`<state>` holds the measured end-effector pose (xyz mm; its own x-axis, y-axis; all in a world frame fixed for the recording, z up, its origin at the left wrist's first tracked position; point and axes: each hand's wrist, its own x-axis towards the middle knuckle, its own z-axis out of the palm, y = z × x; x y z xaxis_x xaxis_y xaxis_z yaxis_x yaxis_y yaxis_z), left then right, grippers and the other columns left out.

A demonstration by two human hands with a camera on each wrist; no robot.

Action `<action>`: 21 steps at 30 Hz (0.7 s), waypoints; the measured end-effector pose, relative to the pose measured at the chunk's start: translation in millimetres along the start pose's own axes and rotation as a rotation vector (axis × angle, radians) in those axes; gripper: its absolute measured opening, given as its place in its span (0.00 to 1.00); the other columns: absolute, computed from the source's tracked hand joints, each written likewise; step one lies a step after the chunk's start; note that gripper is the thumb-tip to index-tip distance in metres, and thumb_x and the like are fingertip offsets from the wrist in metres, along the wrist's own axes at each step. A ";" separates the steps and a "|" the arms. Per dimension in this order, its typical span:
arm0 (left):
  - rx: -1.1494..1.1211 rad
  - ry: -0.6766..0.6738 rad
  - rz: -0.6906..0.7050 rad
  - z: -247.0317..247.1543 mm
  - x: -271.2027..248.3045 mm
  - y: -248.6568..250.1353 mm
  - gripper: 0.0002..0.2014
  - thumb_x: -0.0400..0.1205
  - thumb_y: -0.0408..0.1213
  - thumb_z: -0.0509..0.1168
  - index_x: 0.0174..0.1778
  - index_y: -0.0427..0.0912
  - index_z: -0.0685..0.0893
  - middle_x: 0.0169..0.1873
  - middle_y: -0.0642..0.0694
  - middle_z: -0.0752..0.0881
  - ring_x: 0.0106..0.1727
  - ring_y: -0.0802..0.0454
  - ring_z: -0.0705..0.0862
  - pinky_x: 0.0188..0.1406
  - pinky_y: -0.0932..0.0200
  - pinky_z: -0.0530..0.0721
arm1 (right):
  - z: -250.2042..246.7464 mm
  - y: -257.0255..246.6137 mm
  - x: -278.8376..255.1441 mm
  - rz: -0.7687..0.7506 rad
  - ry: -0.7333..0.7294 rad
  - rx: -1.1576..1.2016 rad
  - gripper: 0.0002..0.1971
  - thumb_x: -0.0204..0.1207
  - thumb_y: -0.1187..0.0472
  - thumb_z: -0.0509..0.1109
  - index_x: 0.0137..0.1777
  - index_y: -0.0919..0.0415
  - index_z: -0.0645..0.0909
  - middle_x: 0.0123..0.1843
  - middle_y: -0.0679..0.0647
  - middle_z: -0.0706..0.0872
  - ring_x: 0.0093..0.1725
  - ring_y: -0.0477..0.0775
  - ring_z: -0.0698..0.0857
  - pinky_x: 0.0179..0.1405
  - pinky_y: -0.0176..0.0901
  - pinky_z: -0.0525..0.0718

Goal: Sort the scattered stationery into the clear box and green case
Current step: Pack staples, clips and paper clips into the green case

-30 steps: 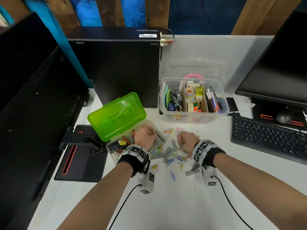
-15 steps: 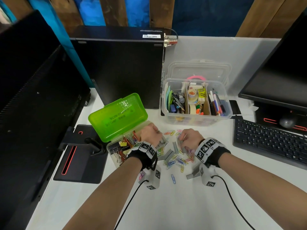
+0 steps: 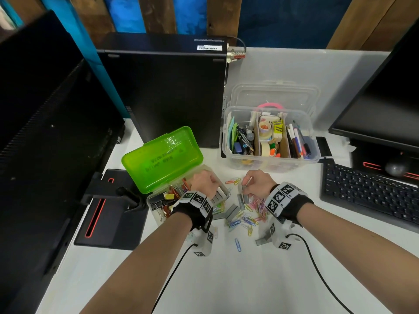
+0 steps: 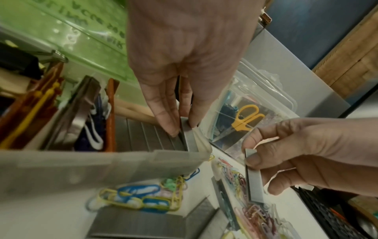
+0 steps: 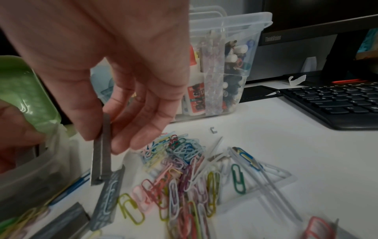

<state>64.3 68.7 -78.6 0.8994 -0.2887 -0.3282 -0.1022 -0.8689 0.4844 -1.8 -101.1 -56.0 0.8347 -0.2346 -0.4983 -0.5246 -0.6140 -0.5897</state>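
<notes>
The green case [image 3: 162, 159] lies open at the left, and its clear tray [image 4: 102, 165] holds binder clips and rows of staple strips. My left hand [image 3: 204, 182] reaches into the tray's right end. Its fingers [image 4: 163, 119] pinch a grey staple strip [image 4: 189, 137] that stands against the tray wall. My right hand [image 3: 254, 184] hovers just right of the case and pinches another staple strip [image 5: 101, 155] between thumb and fingers, above the table. Coloured paper clips [image 3: 251, 214] and more staple strips [image 3: 231, 211] lie scattered below both hands. The clear box [image 3: 269, 159] stands open behind them.
A black computer tower [image 3: 163, 91] stands behind the case. A monitor foot [image 3: 108, 214] sits at the left and a keyboard [image 3: 369, 196] at the right. Cables [image 3: 317, 275] trail from both wrists across the white table [image 3: 226, 286].
My right hand has lifted a staple strip off the pile and holds it in the air. My left hand stays at the right end of the case tray.
</notes>
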 end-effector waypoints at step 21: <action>0.131 -0.011 0.207 -4.0 -11.3 -13.9 0.15 0.81 0.30 0.59 0.57 0.44 0.87 0.56 0.45 0.87 0.57 0.44 0.84 0.56 0.52 0.82 | 8.7 -25.6 3.9 -0.102 0.082 0.231 0.08 0.70 0.70 0.76 0.47 0.62 0.82 0.31 0.56 0.83 0.33 0.54 0.84 0.31 0.41 0.83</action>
<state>57.3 85.6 -78.4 0.8489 -0.4699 -0.2421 -0.3387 -0.8351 0.4334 13.4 -79.8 -48.3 0.8913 -0.2461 -0.3809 -0.4532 -0.4519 -0.7684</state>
